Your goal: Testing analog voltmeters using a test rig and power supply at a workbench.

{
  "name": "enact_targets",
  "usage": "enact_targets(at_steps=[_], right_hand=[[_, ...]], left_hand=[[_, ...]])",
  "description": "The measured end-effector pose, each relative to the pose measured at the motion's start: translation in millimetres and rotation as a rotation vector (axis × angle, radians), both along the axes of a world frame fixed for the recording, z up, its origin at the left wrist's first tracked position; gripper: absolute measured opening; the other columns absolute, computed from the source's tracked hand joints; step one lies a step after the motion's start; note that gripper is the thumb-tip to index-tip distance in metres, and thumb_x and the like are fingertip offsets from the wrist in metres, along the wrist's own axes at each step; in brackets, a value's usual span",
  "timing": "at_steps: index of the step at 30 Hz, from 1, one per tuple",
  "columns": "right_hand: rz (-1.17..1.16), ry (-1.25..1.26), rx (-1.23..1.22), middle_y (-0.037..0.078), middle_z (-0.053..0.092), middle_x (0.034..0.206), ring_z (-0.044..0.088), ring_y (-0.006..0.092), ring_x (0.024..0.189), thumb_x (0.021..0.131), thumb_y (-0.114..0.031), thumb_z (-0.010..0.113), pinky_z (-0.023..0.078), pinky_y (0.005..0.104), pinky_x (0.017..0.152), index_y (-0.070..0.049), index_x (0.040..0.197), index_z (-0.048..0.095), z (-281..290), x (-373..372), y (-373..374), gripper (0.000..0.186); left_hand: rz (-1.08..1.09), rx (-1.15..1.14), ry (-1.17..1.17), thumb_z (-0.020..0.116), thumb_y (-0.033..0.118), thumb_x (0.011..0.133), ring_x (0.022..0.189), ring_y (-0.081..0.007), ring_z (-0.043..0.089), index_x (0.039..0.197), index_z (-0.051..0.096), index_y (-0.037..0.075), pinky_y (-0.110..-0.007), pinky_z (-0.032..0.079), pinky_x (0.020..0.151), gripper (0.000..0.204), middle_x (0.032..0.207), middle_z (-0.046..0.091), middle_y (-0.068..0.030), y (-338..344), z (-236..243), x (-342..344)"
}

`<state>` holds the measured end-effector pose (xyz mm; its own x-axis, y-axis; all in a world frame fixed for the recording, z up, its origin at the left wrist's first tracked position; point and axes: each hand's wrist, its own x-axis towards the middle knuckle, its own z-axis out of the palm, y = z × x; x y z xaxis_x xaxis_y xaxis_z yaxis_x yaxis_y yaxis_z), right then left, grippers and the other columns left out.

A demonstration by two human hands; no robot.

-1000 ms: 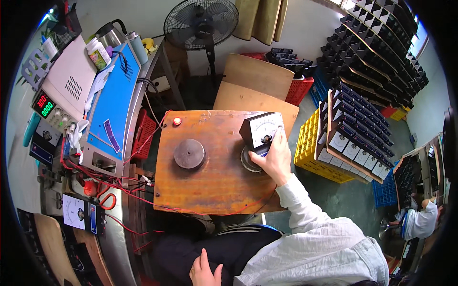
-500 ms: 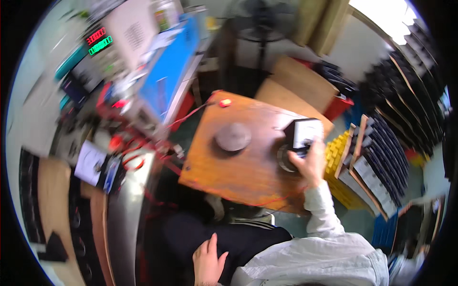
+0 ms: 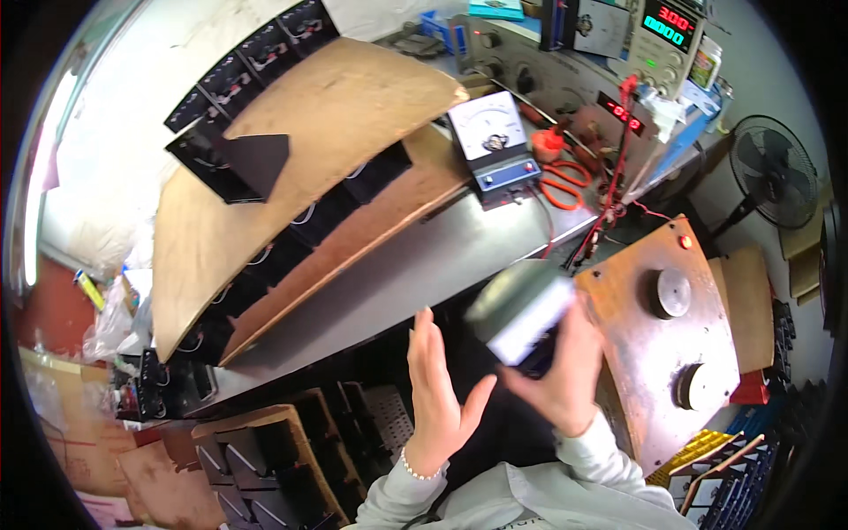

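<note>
My right hand grips an analog panel meter with a black housing and a white face, smeared by motion. It is held in the air between the metal bench and the wooden box. Close by on its left, my left hand is raised and open, fingers stretched, touching nothing. On the bench stands another analog meter, upright, with a white dial and a blue terminal strip. Orange-handled scissors lie just right of it.
A wooden board carries several black meter housings over the metal bench. At right is the wooden box with two round knobs and a red lamp. A power supply and red cables stand behind; a fan is far right.
The view has swung left toward the bench. My right hand has lifted the meter off the wooden box and carried it left. My left hand has risen from my lap.
</note>
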<state>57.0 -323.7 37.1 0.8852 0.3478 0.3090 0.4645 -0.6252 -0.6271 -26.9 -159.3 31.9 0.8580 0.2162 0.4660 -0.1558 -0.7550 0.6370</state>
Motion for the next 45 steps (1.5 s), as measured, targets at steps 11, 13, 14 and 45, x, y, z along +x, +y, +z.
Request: enact_targets(at_steps=[11,13,14,45], right_hand=[[0.181,0.053,0.328,0.022,0.059,0.129,0.064,0.0354,0.113,0.077,-0.008,0.084,0.054,0.0406,0.092,0.006,0.140,0.048,-17.7,10.1,70.7,0.074],[0.168,0.086,0.344,0.020,0.058,0.130,0.065,0.0327,0.111,0.077,-0.005,0.083,0.054,0.0386,0.090,0.003,0.140,0.050,-21.5,4.1,65.7,0.071],[0.150,0.114,0.374,0.019,0.058,0.131,0.066,0.0300,0.110,0.078,-0.003,0.082,0.055,0.0366,0.089,0.001,0.139,0.052,-22.6,2.6,63.9,0.069],[0.052,0.297,0.496,0.006,0.069,0.080,0.063,0.0096,0.065,0.082,-0.005,0.082,0.050,0.0242,0.057,0.001,0.099,0.064,-15.1,-4.0,51.7,0.025]], left_hand=[[-0.129,-0.636,0.073,0.082,-0.007,0.073,0.123,-0.0270,0.061,0.162,0.007,0.013,-0.040,0.057,0.097,0.118,0.142,0.049,-0.0187,104.3,10.1,42.4],[-0.129,-0.609,0.055,0.082,-0.005,0.074,0.121,-0.0276,0.063,0.162,0.007,0.012,-0.039,0.058,0.094,0.117,0.140,0.051,-0.0192,107.1,6.3,43.2],[-0.128,-0.620,0.059,0.082,-0.005,0.074,0.121,-0.0276,0.063,0.162,0.007,0.012,-0.039,0.058,0.094,0.117,0.140,0.051,-0.0192,108.5,4.4,43.8],[-0.119,-0.686,0.130,0.082,-0.007,0.073,0.125,-0.0264,0.059,0.163,0.003,0.016,-0.040,0.052,0.102,0.123,0.145,0.048,-0.0173,100.7,12.8,35.3]])
